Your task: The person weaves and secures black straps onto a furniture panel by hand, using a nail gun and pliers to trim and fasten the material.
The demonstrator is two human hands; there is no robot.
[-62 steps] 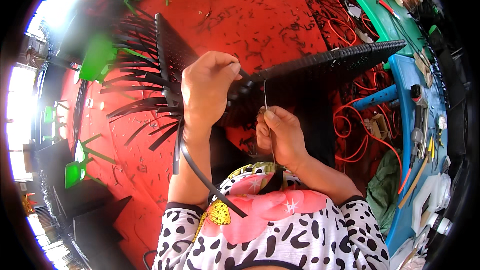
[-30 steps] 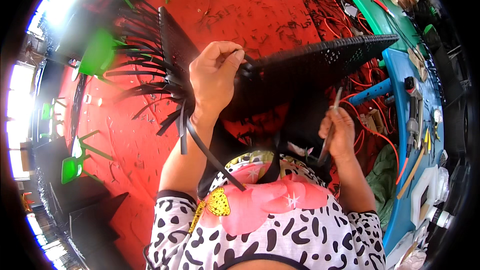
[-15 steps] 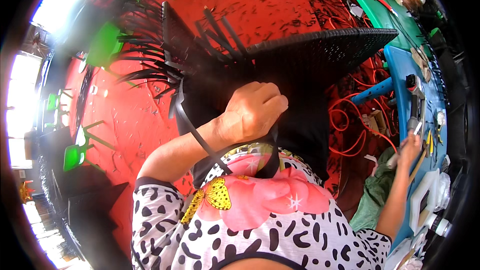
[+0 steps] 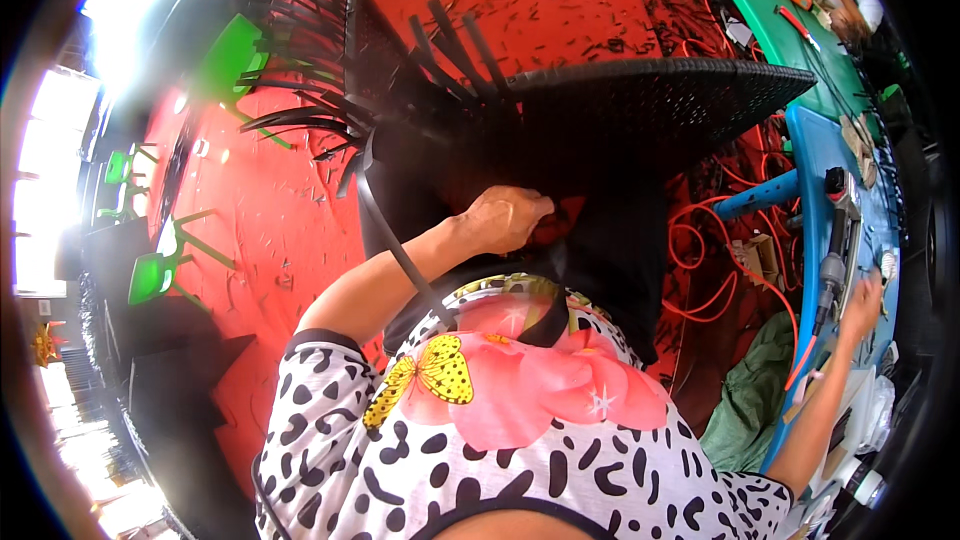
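Note:
A black woven wicker panel (image 4: 660, 100) stands in front of me, with loose black strips (image 4: 310, 120) fanning out from its left end. My left hand (image 4: 500, 220) is curled around the panel's lower edge, close to my chest. A long black strip (image 4: 395, 245) hangs down past my left forearm. My right hand (image 4: 862, 302) is stretched far to the right and rests on the blue table (image 4: 805, 155), beside a grey air tool (image 4: 835, 260) with an orange hose (image 4: 735, 280). The right hand's fingers are too small and too near the rim to read.
The red floor (image 4: 560, 0) is littered with short black offcuts. Green chairs (image 4: 150, 275) stand at the left. A green bench (image 4: 770, 0) with small tools runs along the upper right. Orange hose coils lie under the blue table, and a green sack (image 4: 750, 400) sits by my right side.
My right hand left the panel and swung out to the blue table at the right. My left hand dropped from the panel's top edge to its lower edge.

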